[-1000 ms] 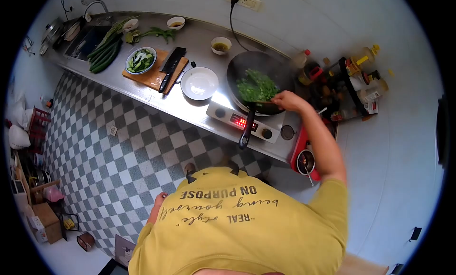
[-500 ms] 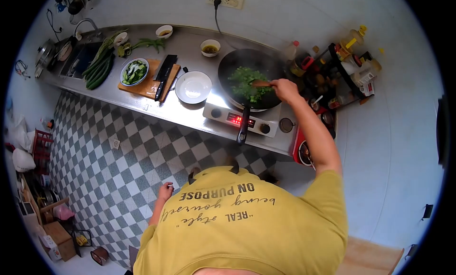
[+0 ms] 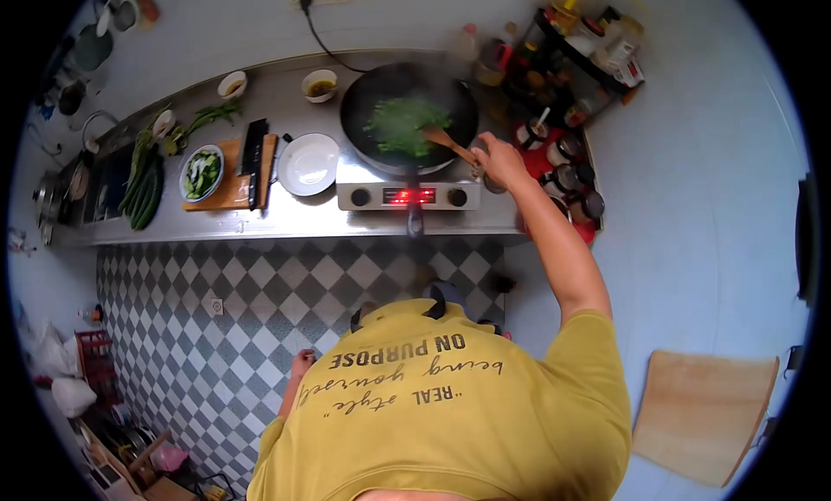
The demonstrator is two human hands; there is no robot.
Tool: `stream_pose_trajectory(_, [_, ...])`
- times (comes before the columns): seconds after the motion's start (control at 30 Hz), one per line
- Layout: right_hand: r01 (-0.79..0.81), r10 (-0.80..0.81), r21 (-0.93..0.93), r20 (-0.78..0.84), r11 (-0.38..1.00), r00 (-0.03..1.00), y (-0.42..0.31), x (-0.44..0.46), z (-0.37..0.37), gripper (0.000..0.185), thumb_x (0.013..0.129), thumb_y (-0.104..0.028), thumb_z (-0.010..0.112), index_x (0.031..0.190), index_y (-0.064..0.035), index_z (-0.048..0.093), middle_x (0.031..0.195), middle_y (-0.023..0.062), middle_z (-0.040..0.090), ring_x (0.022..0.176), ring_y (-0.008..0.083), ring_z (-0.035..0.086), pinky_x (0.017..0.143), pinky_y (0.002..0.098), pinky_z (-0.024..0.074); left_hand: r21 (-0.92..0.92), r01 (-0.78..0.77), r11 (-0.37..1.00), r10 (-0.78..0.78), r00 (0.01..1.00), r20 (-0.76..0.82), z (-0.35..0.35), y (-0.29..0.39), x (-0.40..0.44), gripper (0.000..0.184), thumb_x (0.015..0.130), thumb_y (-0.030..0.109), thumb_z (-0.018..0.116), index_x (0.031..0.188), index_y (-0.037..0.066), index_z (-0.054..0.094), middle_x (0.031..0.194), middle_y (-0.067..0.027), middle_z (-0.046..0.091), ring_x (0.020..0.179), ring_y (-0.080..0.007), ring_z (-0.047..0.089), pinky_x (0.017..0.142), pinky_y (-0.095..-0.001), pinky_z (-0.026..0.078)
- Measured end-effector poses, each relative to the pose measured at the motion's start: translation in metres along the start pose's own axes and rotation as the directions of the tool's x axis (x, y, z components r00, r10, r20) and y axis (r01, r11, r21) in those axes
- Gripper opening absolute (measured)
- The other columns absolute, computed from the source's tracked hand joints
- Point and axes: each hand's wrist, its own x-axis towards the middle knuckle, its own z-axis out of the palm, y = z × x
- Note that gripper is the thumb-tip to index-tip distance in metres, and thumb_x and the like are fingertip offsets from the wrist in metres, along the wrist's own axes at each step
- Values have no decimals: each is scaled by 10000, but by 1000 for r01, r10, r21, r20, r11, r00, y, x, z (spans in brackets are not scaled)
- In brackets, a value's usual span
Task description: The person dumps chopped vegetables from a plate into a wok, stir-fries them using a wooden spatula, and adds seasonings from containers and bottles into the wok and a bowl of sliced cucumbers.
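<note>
My right hand [image 3: 500, 161] is closed on the handle end of a wooden spatula [image 3: 447, 141]. The spatula's blade rests among chopped green leaves [image 3: 400, 124] in a black wok [image 3: 359, 92]. Steam rises from the leaves. Beneath the wok is an induction cooker [image 3: 450, 196] with a lit red display; the wok's handle [image 3: 415, 219] points toward me. My left hand [image 3: 303, 361] hangs low at my side over the checkered floor, away from the counter. It is small and blurred, and its fingers cannot be made out.
Left of the cooker are a white plate [image 3: 309, 165], a cleaver [image 3: 253, 150] on a cutting board [image 3: 229, 193], a bowl of sliced cucumber [image 3: 202, 174] and whole cucumbers [image 3: 149, 189]. A small bowl [image 3: 319, 86] stands behind the plate. Jars [image 3: 567, 179] and a bottle rack [image 3: 571, 51] stand right.
The view has turned, so the counter sits more level and further left. My right hand stays on the spatula, whose blade now lies at the right side of the greens.
</note>
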Motion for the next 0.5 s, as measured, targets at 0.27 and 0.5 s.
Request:
stream_pose_trajectory(0.27, [-243, 284, 165, -310, 956, 907, 188, 48, -31, 209, 759, -172, 611, 947, -87, 643, 855, 148, 649, 819, 297, 627, 729, 366, 483, -140, -94, 986, 100, 994, 35, 71, -22, 66, 225, 849, 98, 506, 1047, -1, 544, 748, -110, 624, 652, -153, 595, 620, -284, 488])
stream_pose_trajectory(0.5, [-282, 336, 243, -221, 928, 915, 261, 109, -8, 309, 741, -235, 648, 995, -60, 630, 870, 165, 642, 848, 309, 611, 754, 387, 481, -100, -59, 993, 67, 995, 78, 164, 73, 5, 247, 853, 80, 506, 1083, -8, 532, 737, -76, 593, 635, -131, 550, 590, -276, 460])
